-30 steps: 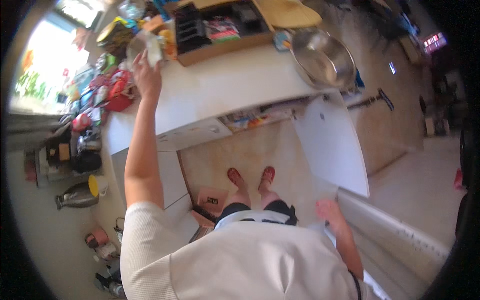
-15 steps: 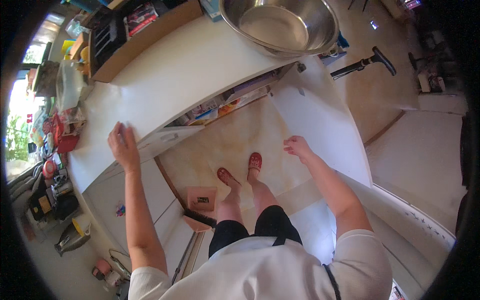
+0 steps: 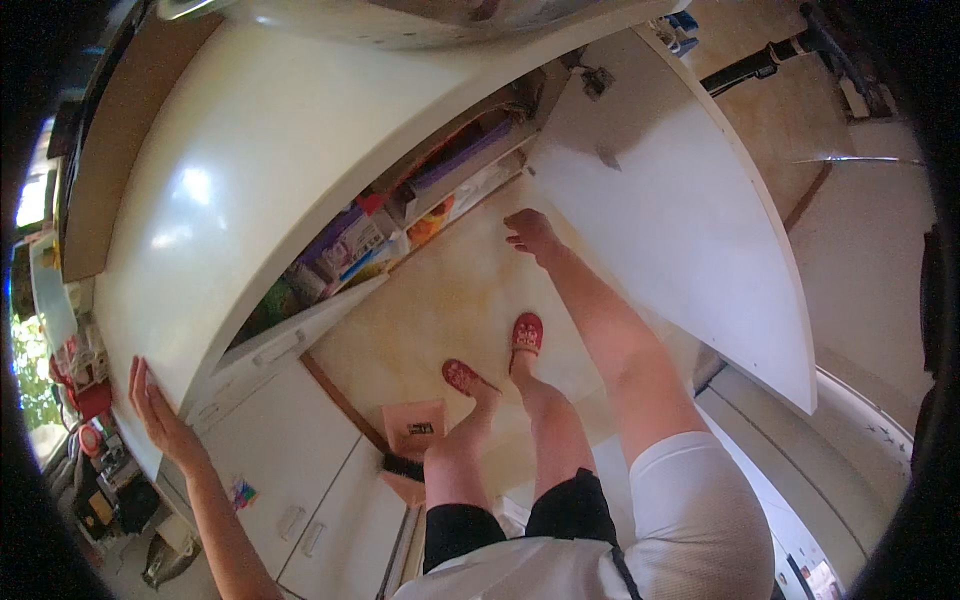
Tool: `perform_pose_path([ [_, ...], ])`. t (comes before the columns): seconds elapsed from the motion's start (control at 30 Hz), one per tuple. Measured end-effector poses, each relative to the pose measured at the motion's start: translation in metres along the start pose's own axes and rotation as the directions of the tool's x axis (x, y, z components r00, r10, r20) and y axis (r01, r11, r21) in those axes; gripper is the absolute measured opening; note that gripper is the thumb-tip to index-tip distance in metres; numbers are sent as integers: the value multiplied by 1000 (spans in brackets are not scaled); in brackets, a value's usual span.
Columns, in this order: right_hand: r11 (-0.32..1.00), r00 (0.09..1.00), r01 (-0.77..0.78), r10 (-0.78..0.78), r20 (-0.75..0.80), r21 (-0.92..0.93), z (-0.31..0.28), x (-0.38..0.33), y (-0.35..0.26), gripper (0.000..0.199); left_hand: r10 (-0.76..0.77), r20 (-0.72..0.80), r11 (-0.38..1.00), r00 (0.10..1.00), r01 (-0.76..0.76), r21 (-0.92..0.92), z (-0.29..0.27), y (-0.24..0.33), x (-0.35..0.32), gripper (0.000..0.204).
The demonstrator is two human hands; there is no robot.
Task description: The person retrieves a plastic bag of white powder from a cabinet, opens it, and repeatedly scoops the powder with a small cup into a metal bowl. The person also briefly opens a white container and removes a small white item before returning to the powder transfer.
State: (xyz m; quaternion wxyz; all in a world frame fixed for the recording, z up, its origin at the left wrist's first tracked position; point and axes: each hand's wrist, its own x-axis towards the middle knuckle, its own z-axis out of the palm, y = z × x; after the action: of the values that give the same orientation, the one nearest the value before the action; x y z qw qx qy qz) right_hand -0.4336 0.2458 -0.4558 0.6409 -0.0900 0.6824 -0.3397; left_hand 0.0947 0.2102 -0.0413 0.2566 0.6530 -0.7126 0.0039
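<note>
My left hand (image 3: pixel 165 415) rests with stretched fingers on the corner of the white countertop (image 3: pixel 250 140). In front of the opened cabinet, my right hand (image 3: pixel 530 232) hangs in the air with loosely bent fingers and nothing in them. Under the counter, the cabinet's shelf (image 3: pixel 470 185) holds packages in purple, orange, white and other colours; its depth is dark and partly hidden by the countertop. A large white cabinet door (image 3: pixel 680 210) stands wide open on the right, and a smaller door (image 3: pixel 290 325) is swung out on the left.
A metal basin (image 3: pixel 400 25) sits on the counter, cut off at the top beside a cardboard box (image 3: pixel 130 150). A pink dustpan (image 3: pixel 412 425) with a dark-bristled brush (image 3: pixel 402 467) is by the left cabinets. A black-handled stick (image 3: pixel 755 65) stands beyond the right door.
My body has leaned closer to the cabinet, so its shelves show larger. My right hand has reached forward towards them; my left has slid nearer along the counter to its corner.
</note>
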Motion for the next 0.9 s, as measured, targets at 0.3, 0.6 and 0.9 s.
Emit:
perform_pose_path([
  [0.3, 412, 677, 521, -733, 67, -747, 27, 113, -48, 78, 28, -28, 1000, 999, -28, 4, -4, -6, -3, 38],
  [0.6, 420, 500, 753, -866, 24, -507, 65, 162, -38, 59, 59, -5, 998, 998, -59, 23, -6, 0, -1, 44],
  [0.9, 402, 510, 683, -860, 5, -610, 59, 184, -63, 56, 63, -4, 995, 998, -63, 80, -9, -2, -3, 51],
])
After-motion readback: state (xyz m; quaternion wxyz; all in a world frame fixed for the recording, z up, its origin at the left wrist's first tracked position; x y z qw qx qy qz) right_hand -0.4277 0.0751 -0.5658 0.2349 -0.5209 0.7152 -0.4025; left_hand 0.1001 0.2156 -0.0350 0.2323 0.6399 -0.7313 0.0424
